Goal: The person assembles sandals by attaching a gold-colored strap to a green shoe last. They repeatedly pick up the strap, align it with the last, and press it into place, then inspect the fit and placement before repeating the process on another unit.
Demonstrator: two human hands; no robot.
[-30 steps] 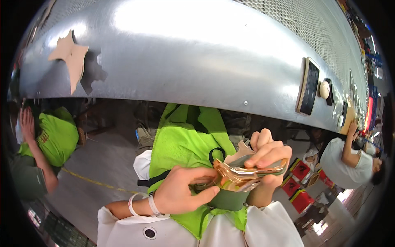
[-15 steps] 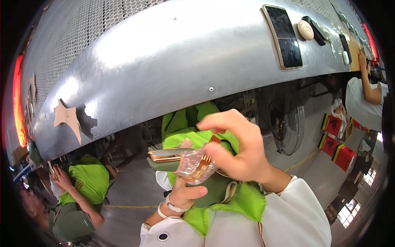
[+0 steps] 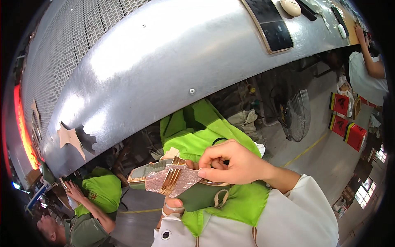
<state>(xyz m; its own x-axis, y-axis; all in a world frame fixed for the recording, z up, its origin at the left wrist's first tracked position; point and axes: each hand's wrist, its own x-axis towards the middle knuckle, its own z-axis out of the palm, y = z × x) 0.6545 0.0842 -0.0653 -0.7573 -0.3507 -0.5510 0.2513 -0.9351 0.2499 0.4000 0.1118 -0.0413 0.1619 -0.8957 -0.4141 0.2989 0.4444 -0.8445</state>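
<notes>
Right hand [image 3: 236, 164] pinches the sandal upper's [image 3: 173, 179] glittery strap; left hand [image 3: 175, 203] closed beneath it. Judged light, pliable, gold trim scuff-prone; best held at edges beside the grip.

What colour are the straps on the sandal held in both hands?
The sandal has rose-gold straps, textured and shiny with metallic bands, seen in the head view.

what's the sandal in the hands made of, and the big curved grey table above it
The pink glittery sandal looks like synthetic with a sparkly textured strap, edged by shiny rose-gold bands; its dark green sole seems matte, rubber or foam, hard to tell. The curved grey worktable looks like brushed sheet metal: it glares brightly and has a perforated section.
</notes>
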